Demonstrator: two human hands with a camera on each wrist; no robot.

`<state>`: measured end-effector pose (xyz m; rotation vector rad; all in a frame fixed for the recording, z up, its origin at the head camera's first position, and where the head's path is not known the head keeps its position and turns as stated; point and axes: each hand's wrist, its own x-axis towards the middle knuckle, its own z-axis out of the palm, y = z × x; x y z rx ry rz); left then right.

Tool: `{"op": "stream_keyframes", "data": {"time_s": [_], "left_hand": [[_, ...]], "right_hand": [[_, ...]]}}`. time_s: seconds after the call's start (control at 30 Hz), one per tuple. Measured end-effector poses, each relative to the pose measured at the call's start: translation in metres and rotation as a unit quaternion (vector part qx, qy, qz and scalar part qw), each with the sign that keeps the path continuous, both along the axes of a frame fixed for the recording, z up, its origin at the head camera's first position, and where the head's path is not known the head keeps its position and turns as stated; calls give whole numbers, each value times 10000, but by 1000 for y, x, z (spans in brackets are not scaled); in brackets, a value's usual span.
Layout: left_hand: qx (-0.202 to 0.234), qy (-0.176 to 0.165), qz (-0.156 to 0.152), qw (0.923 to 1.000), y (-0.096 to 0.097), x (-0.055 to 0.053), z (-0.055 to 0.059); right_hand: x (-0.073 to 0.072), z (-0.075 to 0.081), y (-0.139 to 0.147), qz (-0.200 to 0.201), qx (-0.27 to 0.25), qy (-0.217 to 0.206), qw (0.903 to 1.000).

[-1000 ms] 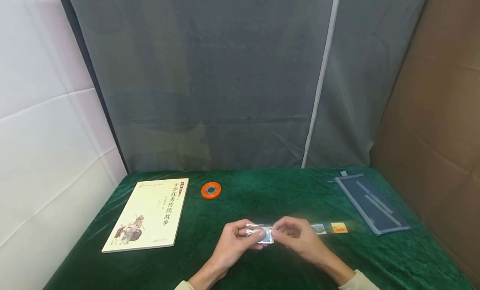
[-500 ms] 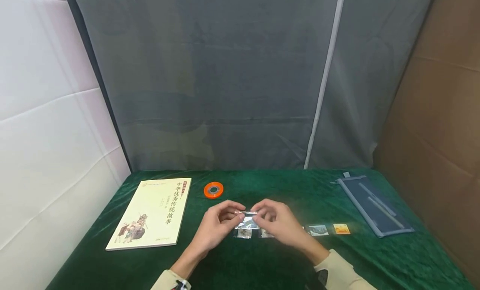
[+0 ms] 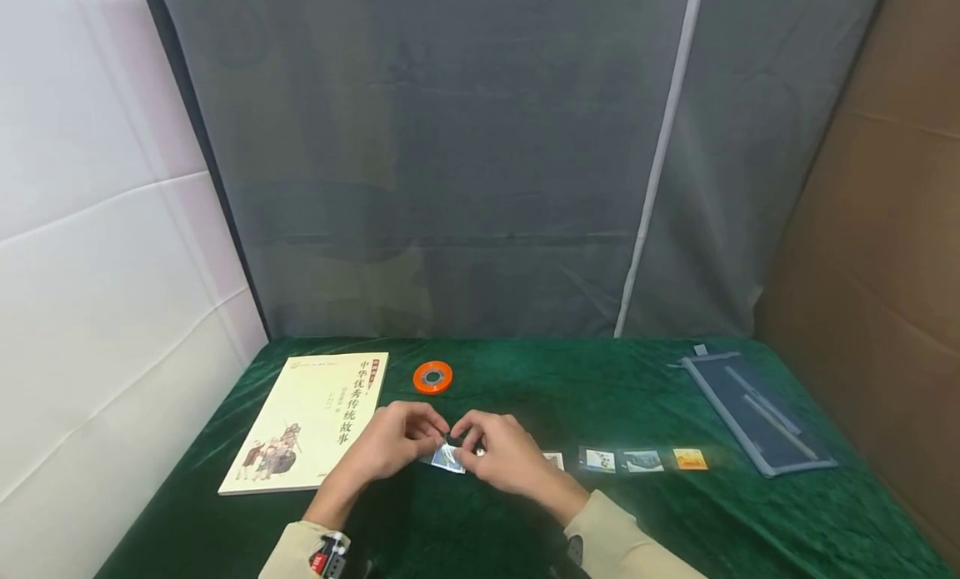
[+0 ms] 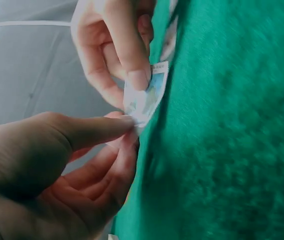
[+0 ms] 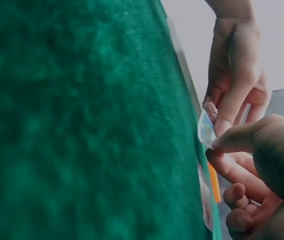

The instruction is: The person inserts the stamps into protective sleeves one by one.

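Note:
A small blue-and-white stamp (image 3: 447, 457) is held between both hands, low over the green cloth. My left hand (image 3: 393, 440) pinches one end between thumb and fingers. At the other end, the thumb and fingertips of my right hand (image 3: 506, 452) grip it too. The left wrist view shows the stamp (image 4: 154, 92) slightly bowed, with a pale printed edge. Clear film (image 5: 210, 106) glints by the left fingers in the right wrist view. To the right, a row of small stamps lies on the cloth, including an orange one (image 3: 690, 458) and a grey-blue one (image 3: 642, 461).
A cream book (image 3: 315, 421) lies at the left, partly behind the left hand. Behind the hands sits an orange ring-shaped roll (image 3: 432, 377). A blue mesh zip pouch (image 3: 757, 412) lies at the right. Grey curtain (image 3: 465, 162) closes the back.
Both hands have moved left with the stamp, away from over the row towards the book. More of the row on the cloth shows now. The view has shifted slightly.

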<state>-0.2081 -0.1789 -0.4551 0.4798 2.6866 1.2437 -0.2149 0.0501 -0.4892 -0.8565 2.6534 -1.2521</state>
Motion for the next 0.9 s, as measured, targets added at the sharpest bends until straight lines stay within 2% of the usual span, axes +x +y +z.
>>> {"op": "stream_keyframes", "data": {"time_s": [0.13,0.27,0.47,0.63,0.77,0.9], "left_hand": [[-272,59,15,9996,4,1,-5],[-535,244,105,9982,10,1,-7],[-693,516,303,9958,10,1,-7],[-609,502,371,9962,9,4,-6],[-567,457,473,9962,13,7,-8],[-724,740,744,9918,18,6,-8]], "right_hand": [[2,0,-5,-239,646,284,9972],[4,2,-8,-485,1067,515,9918],[6,3,-13,-605,1201,786,9878],[7,4,-10,-595,1272,921,9858],[10,8,13,-709,982,938,9882],[7,13,65,-1255,488,898,9868]]}}
